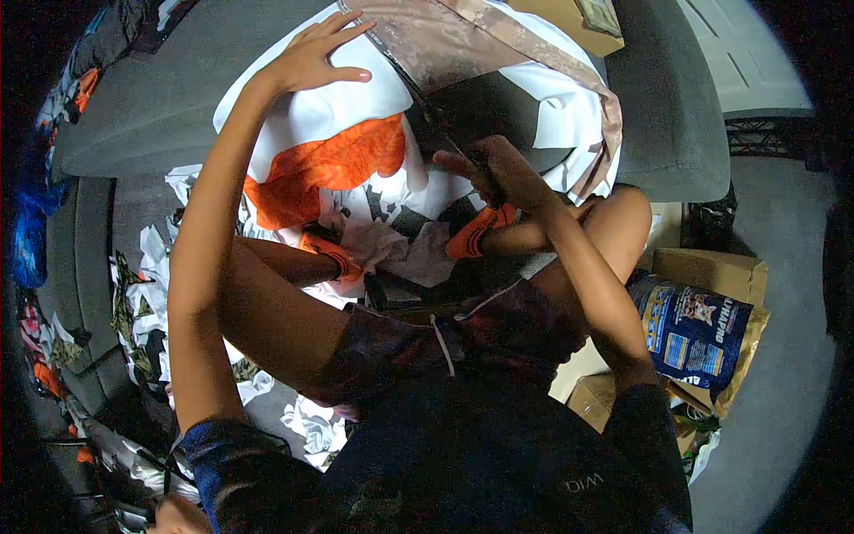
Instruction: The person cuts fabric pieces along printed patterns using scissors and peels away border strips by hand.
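Note:
My left hand (322,55) lies with fingers spread on the white fabric (334,109), near a narrow dark edge with small print. My right hand (509,176) is closed around what look like scissors (455,142), their thin dark blades pointing up and left along that edge. Their handles are mostly hidden by my fingers. Right of the edge spreads camouflage-patterned fabric (445,44), its white underside folded over at the right. Orange patterned fabric (334,165) hangs below the white piece, in front of the grey couch (160,120).
White and patterned scraps (153,267) litter the floor on the left and between my legs. At right stands a cardboard box (712,265) with a dark blue printed bag (698,329). Another cardboard box (583,25) sits on the couch at the top.

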